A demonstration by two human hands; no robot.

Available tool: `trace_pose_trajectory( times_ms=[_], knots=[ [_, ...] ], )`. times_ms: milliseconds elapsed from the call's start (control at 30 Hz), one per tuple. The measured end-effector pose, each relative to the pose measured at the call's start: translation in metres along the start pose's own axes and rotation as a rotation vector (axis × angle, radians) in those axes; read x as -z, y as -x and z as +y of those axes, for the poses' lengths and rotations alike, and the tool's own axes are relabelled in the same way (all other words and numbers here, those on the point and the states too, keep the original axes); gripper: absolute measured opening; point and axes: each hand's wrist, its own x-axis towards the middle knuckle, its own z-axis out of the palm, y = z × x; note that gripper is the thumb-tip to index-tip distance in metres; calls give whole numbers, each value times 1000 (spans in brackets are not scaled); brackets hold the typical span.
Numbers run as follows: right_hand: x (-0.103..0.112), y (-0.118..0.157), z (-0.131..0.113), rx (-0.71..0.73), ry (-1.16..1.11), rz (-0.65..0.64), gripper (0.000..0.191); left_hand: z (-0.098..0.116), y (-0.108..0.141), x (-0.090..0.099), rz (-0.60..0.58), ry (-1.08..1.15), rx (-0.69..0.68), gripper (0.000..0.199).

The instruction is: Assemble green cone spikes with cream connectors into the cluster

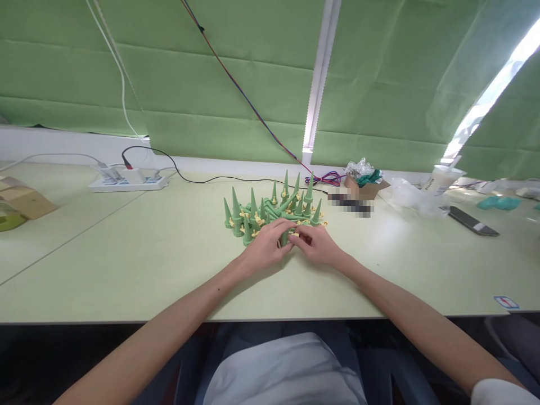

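Several green cones with small yellow pieces stand grouped on the pale table, with green tube-like parts lying among them. My left hand is at the front of the group, its fingers curled round a green cone. Close beside it on the right, my right hand has its thumb and fingertips pinched together near a small yellow piece at that cone. The fingertips of both hands almost touch.
A white power strip with plugs lies at the back left, and a cardboard piece at the far left. At the right are a small box, plastic bags, a cup and a dark phone. A black cable runs behind the cones.
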Motion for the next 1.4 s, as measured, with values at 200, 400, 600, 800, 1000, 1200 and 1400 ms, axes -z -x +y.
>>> trace_pose_trajectory(
  times_ms=[200,400,600,800,1000,1200,1400],
  knots=[
    [1,0,1,-9,-10,-22,35,-1,0,-1,12,-14,-6,31],
    [2,-1,1,-17,-10,-31,37,-2,0,-2,-3,-24,10,31],
    [3,-1,0,-35,7,-39,40,-1,-1,-1,-6,-24,12,30],
    [3,-1,-2,-60,31,-28,44,-1,-1,-1,-15,-37,9,31],
    [3,-2,-1,-39,23,44,45,-1,-1,-1,55,-55,46,32],
    [2,0,-3,-2,-10,65,43,-1,-1,0,184,-82,47,31],
    [4,1,-6,17,-28,51,39,0,-1,-1,217,-45,43,28]
  ],
)
